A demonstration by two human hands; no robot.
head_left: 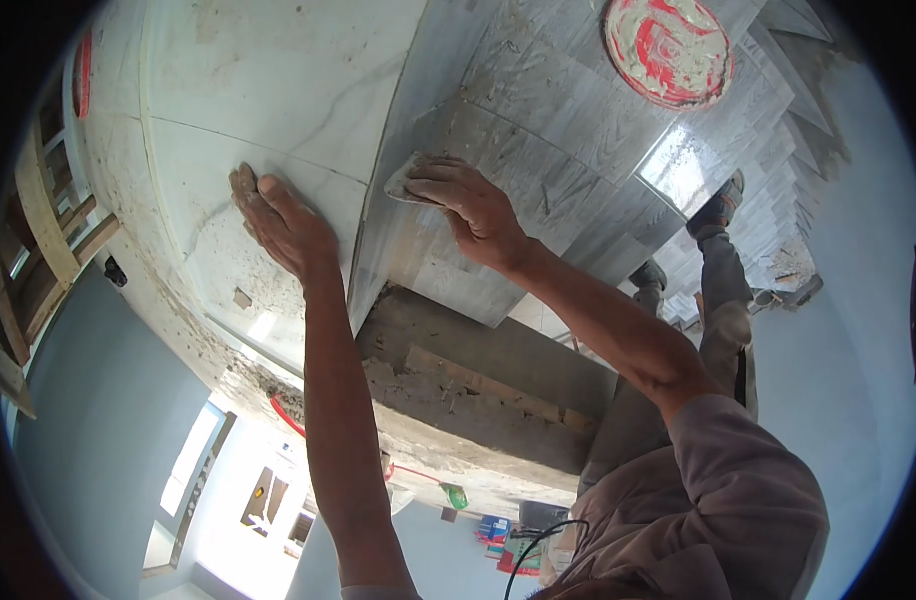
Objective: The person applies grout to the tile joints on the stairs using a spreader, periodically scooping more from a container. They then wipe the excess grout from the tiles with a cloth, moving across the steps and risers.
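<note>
My left hand (286, 225) lies on a white marble-look tile (248, 80), its dusty fingers stretched out and holding nothing. My right hand (463, 205) is closed on a thin, pale grey pad (404, 182), whose exact kind I cannot make out. That pad is pressed near the edge where the white tile meets a narrow grey upright face (418, 100). A thin joint line crosses the white tile just beyond my left fingers. A small crumb-like chip (242, 298) rests on the tile, nearer to me than my left hand.
Wood-look grey tiles (568, 110) cover the floor on the right, below the ledge. A red round lid or tub smeared with pale paste (668, 52) is there. Rough, uncovered concrete (468, 380) borders the ledge. Wooden boards (46, 215) stand at far left; a hammer-like tool (793, 295) lies right.
</note>
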